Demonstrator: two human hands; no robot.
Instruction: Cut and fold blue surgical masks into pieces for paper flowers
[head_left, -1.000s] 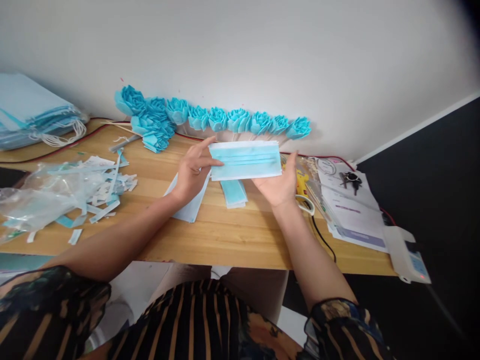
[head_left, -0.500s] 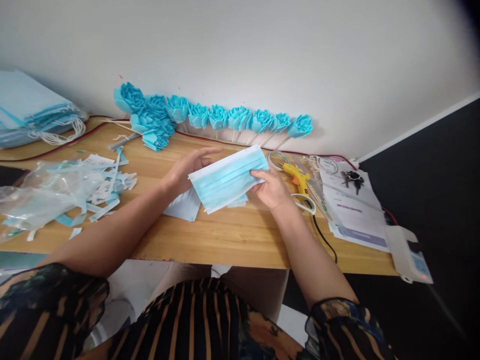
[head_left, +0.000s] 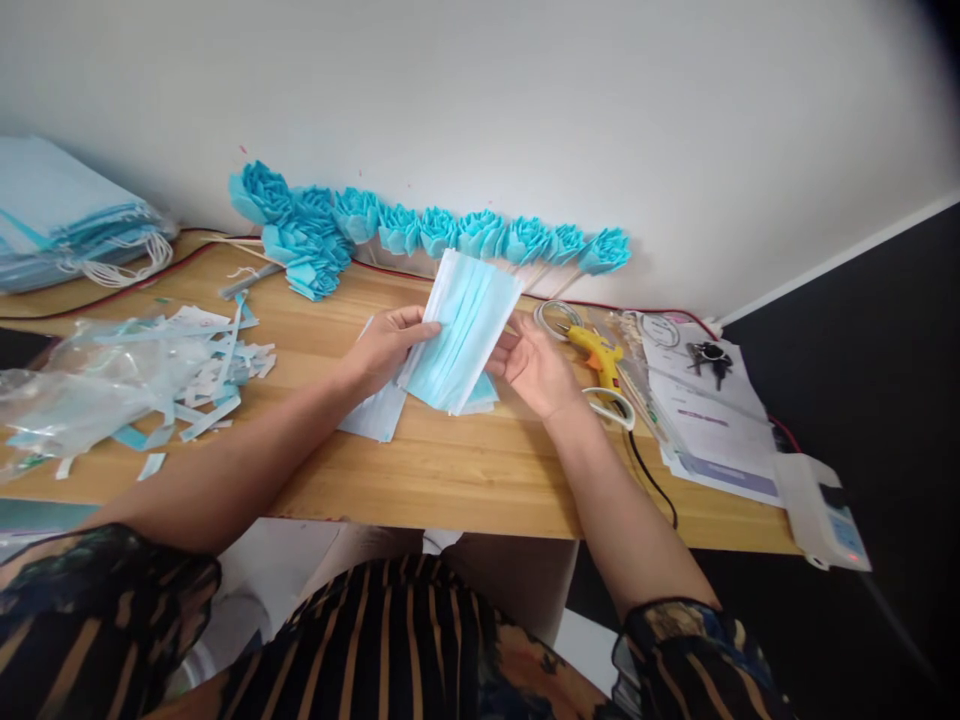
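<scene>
A light blue pleated face mask, without visible ear loops, is held tilted above the table. My left hand pinches its left edge, thumb on the front and the other fingers hidden behind. At the mask's right edge my right hand is open, palm up, with its fingers apart; some fingertips are close to or behind the mask, and contact cannot be made out. On the table below lie a pale blue flat piece under my left wrist and another blue piece, partly covered by the mask.
Several blue flowers on sticks lean along the wall. A yellow glue gun and white-handled scissors lie right, near papers and keys. Scraps, a plastic bag and stacked masks occupy the left.
The mask has turned from lying nearly crosswise to standing more upright. My left hand has taken hold of its left edge, and my right hand has let go and opened.
</scene>
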